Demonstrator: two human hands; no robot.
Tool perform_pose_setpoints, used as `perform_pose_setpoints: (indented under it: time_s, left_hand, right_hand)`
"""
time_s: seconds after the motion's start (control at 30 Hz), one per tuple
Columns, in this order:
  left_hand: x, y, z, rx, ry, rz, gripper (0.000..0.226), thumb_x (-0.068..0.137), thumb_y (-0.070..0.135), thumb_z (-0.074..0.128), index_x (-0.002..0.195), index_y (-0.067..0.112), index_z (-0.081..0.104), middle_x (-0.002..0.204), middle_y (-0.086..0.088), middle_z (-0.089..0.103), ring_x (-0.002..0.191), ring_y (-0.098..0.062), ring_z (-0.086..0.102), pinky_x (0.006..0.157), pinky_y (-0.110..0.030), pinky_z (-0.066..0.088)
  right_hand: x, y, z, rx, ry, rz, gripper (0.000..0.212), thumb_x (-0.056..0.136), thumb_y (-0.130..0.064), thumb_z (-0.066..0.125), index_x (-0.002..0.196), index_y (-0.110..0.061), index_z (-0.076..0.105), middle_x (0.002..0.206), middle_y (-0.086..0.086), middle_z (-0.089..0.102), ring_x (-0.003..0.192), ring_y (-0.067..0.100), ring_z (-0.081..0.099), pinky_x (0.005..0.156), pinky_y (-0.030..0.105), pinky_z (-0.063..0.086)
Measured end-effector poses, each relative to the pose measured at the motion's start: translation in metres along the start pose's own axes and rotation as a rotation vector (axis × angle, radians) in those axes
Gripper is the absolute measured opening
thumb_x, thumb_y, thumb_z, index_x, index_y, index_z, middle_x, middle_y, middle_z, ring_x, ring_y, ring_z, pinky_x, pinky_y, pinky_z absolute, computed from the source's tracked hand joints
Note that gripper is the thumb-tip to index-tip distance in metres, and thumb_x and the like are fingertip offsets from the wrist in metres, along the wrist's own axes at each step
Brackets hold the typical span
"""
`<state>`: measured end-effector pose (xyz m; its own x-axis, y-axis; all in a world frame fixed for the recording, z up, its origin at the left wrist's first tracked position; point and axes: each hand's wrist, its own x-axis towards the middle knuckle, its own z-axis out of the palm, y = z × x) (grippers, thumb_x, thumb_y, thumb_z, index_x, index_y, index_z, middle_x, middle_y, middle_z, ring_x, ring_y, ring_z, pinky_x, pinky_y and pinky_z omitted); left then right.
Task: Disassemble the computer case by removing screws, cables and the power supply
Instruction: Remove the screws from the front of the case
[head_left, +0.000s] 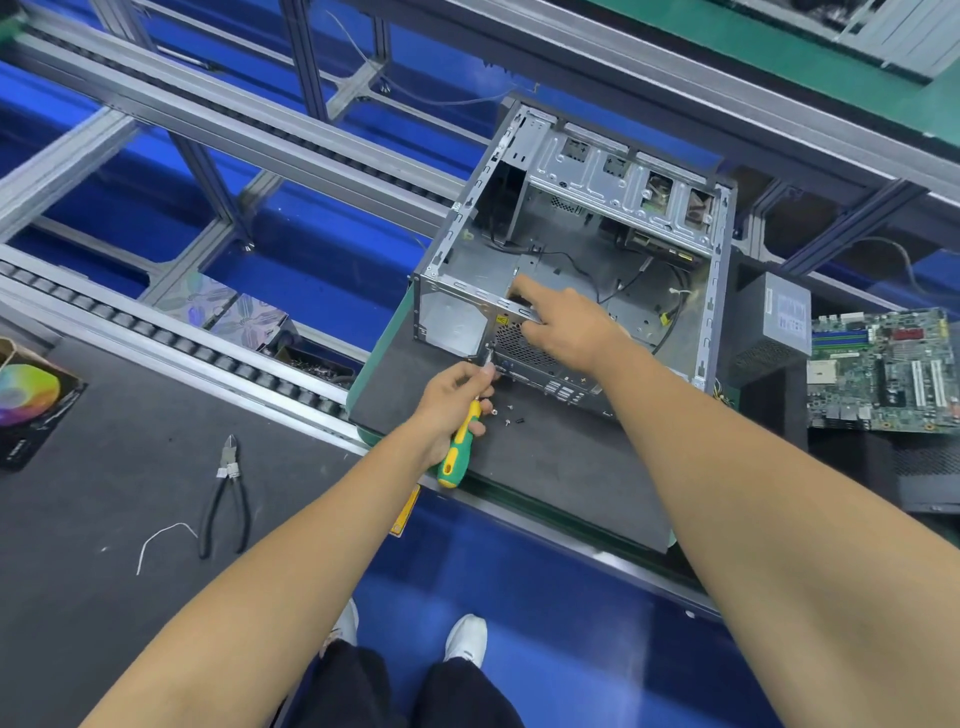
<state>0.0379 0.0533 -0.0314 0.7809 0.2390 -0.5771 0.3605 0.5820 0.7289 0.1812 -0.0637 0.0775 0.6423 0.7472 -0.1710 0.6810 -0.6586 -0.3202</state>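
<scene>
An open grey computer case (576, 249) lies on a dark mat (545, 467), its inside showing loose black cables (571, 257). My left hand (457, 400) grips a green and yellow screwdriver (460, 447) with its tip at the case's rear panel near the fan grille. My right hand (566, 325) holds the case's near top rail, thumb pointing inward. A few loose screws (511, 415) lie on the mat just below the rear panel. A grey power supply (774, 322) stands right of the case, outside it.
A green motherboard (883, 374) lies at the far right. Black cutting pliers (226, 499) and a white wire scrap (156, 543) rest on the dark mat at left. Roller conveyor rails (156, 332) run behind. My shoes (465, 636) stand on the blue floor.
</scene>
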Motion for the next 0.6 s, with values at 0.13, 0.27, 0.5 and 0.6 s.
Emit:
perform_pose_setpoints:
  time_s: [0.13,0.27,0.5,0.6]
  left_hand:
    - [0.002,0.002,-0.004,-0.100,-0.097,-0.091,0.027,0.097,0.036,0.068,0.105,0.010,0.069,0.083,-0.001,0.052,0.056,-0.004,0.052,0.037,-0.016,0.038]
    - [-0.004,0.005,-0.002,0.115,-0.053,-0.014,0.029,0.100,0.041,0.063,0.104,0.013,0.072,0.096,-0.006,0.064,0.079,-0.013,0.076,0.052,-0.026,0.056]
    - [-0.007,-0.005,0.021,0.744,0.373,0.246,0.033,0.107,0.046,0.044,0.091,0.029,0.068,0.065,0.008,0.065,0.066,-0.013,0.064,0.066,-0.031,0.046]
    - [-0.001,-0.002,0.019,0.472,0.178,0.217,0.036,0.109,0.041,0.045,0.094,0.016,0.067,0.056,0.003,0.053,0.051,-0.016,0.047,0.049,-0.028,0.039]
  right_hand:
    - [0.000,-0.001,0.001,-0.006,-0.004,-0.004,0.027,0.088,-0.025,0.047,0.112,-0.034,0.039,0.064,0.004,0.052,0.059,0.023,0.051,0.052,0.032,0.030]
    - [0.000,-0.001,0.000,-0.011,0.002,0.001,0.028,0.089,-0.025,0.047,0.114,-0.034,0.040,0.065,0.004,0.052,0.060,0.023,0.051,0.052,0.032,0.031]
    - [-0.002,-0.003,-0.001,-0.004,0.007,0.000,0.026,0.088,-0.023,0.048,0.110,-0.033,0.040,0.064,0.003,0.050,0.059,0.023,0.050,0.052,0.034,0.032]
    - [-0.002,-0.003,-0.002,-0.006,0.006,-0.001,0.026,0.089,-0.023,0.048,0.111,-0.033,0.040,0.065,0.003,0.050,0.058,0.023,0.049,0.052,0.033,0.031]
